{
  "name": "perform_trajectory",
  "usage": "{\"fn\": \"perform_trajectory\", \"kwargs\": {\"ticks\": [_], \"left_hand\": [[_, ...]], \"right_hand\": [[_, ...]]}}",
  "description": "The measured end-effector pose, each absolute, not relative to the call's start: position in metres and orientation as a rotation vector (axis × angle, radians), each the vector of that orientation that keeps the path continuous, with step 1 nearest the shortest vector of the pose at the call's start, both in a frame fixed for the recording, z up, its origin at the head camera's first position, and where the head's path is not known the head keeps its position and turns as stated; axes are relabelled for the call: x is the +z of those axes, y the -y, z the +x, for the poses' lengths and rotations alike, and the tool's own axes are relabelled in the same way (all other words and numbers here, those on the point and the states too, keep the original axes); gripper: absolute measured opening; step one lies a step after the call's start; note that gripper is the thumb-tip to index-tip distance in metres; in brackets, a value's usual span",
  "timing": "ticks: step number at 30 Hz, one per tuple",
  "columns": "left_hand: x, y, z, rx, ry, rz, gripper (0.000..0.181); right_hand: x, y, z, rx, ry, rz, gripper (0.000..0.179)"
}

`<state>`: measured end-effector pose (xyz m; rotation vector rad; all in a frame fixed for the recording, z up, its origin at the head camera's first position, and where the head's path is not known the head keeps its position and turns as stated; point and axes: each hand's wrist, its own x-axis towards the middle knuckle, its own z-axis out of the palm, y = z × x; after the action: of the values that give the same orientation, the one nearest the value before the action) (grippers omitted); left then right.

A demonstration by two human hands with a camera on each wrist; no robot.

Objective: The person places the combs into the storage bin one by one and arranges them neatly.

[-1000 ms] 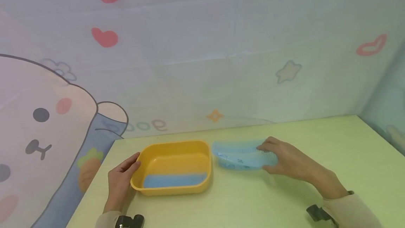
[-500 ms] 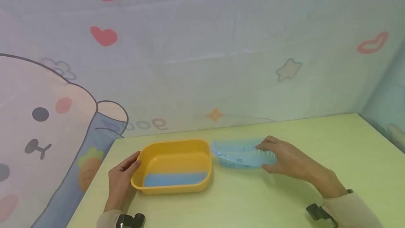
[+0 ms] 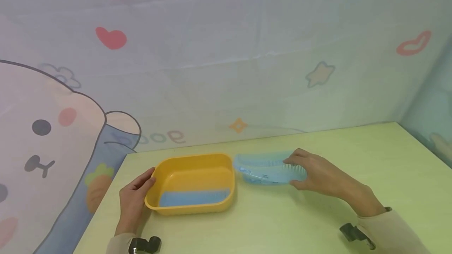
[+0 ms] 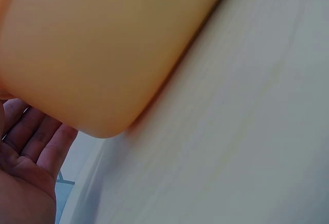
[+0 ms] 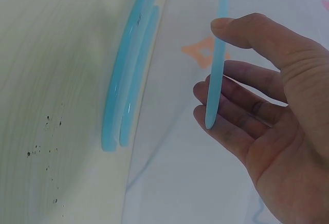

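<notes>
Left hand (image 3: 132,203) at left end of tray (image 3: 192,210), seemingly pinching its rim to keep it steady; wrist view hides most of hold. Inner comb (image 3: 194,198) lies along tray's near wall. Right hand (image 3: 321,173) pinches held comb (image 5: 216,62) by right end, thumb against fingers, leaving other end free towards tray. Loose combs (image 5: 119,70) below, on table (image 3: 268,222), handy beside tray.

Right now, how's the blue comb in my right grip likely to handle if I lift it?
The blue comb is probably light, being thin edge-on in the right wrist view. It seems fairly stiff: it extends past the right grip without visibly drooping. Its fine teeth, visible in the head view, might be fragile.
</notes>
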<state>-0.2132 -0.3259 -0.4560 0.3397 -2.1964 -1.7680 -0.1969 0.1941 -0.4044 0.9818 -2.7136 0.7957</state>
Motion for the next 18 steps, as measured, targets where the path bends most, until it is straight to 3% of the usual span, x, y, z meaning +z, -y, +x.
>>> {"fn": "perform_trajectory", "kwargs": {"ticks": [18], "left_hand": [[-0.4557, 0.3294, -0.2127, -1.786, 2.184, 0.348, 0.042]], "right_hand": [[-0.4046, -0.1872, -0.1961, 0.831, 2.711, 1.004, 0.045]]}}
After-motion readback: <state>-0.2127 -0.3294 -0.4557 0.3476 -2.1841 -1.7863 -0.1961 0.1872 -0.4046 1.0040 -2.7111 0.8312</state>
